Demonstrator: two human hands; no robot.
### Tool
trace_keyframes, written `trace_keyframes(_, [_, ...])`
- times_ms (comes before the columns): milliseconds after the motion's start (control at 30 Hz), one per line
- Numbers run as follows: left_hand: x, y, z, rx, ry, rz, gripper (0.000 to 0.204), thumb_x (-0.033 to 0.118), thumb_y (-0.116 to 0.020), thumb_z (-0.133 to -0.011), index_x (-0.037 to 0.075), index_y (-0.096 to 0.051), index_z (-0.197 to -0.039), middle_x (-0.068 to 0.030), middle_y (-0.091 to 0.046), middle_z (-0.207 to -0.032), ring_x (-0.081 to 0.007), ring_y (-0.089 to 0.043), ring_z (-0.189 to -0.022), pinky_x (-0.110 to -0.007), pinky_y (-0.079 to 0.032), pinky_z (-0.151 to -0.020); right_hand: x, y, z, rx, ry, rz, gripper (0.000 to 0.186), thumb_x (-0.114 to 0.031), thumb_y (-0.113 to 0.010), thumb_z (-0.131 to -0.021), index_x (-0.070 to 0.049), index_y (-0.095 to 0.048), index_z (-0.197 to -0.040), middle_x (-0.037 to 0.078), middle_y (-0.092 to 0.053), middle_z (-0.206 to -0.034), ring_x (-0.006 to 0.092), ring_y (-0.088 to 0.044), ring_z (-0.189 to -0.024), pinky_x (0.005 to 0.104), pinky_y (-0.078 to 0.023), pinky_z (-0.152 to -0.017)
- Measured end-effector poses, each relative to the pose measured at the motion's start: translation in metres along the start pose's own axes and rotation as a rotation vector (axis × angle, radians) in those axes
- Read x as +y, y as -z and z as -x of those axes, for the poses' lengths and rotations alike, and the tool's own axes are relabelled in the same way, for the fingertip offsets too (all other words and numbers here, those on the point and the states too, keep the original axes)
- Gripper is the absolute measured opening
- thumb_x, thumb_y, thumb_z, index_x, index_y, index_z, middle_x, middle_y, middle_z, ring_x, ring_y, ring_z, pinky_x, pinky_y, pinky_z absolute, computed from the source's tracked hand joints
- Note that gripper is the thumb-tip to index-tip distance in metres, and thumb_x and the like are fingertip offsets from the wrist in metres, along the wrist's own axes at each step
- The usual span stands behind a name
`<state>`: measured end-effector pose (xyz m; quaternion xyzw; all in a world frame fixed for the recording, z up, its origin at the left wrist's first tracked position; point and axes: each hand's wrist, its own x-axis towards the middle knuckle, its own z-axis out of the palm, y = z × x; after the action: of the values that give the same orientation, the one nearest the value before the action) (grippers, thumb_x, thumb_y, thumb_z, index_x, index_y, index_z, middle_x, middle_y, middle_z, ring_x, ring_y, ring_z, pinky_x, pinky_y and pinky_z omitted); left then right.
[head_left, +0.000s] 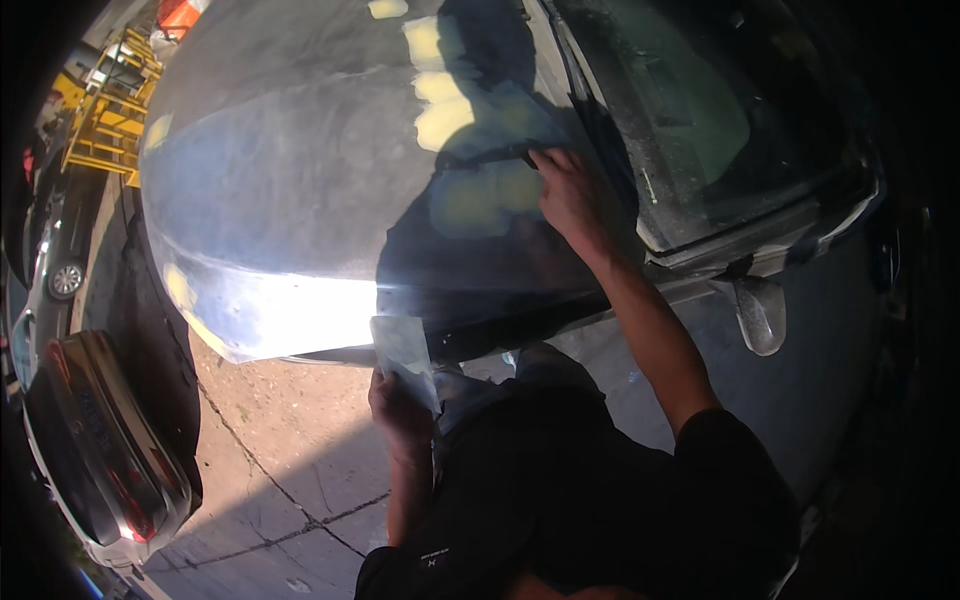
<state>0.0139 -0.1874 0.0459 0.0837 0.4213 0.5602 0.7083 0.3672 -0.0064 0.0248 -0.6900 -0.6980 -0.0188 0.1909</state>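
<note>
In front of me is a car's hood [290,170], dull grey with sanded-looking areas. Pale yellow filler patches [442,122] run in a row along it near the windshield. My right hand [573,200] reaches over the hood, fingers pinched on a small dark flat piece [530,158] whose shape is mostly hidden. Just left of and below those fingers, a wide smoothed filler patch [482,200] lies in my shadow. Low at the hood's near edge, my left hand [402,412] grips a pale rectangular board [403,350], held tilted.
The windshield [690,130] and a side mirror [760,315] are on the right. A dark parked car [105,440] stands at the lower left, with yellow metal framework [108,125] at the upper left. Cracked concrete ground [290,480] lies below.
</note>
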Motion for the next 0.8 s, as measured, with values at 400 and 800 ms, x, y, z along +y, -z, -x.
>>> trace_keyframes(400, [-0.001,0.002,-0.006,-0.045,0.026,-0.044,0.044,0.026,-0.048,-0.099,0.002,-0.059,-0.136,-0.0078,-0.066,-0.121,-0.0205,-0.061,-0.112,-0.033,-0.046,-0.098,-0.060,0.001,0.036,0.032,0.166,-0.063,0.050,0.006,-0.062,-0.081,-0.003,-0.068,-0.130,0.009,-0.065,-0.128,0.0329,-0.057,-0.121,0.0433,-0.048,-0.106])
trace_keyframes(800, [-0.001,-0.006,-0.012,-0.026,-0.026,-0.210,0.039,0.024,-0.046,-0.102,0.003,-0.060,-0.132,-0.0066,-0.066,-0.115,-0.0185,-0.061,-0.107,-0.031,-0.047,-0.095,-0.048,0.030,0.084,-0.082,0.152,-0.230,0.047,0.009,-0.062,-0.082,-0.001,-0.070,-0.127,0.012,-0.067,-0.125,0.0347,-0.060,-0.115,0.0451,-0.051,-0.102])
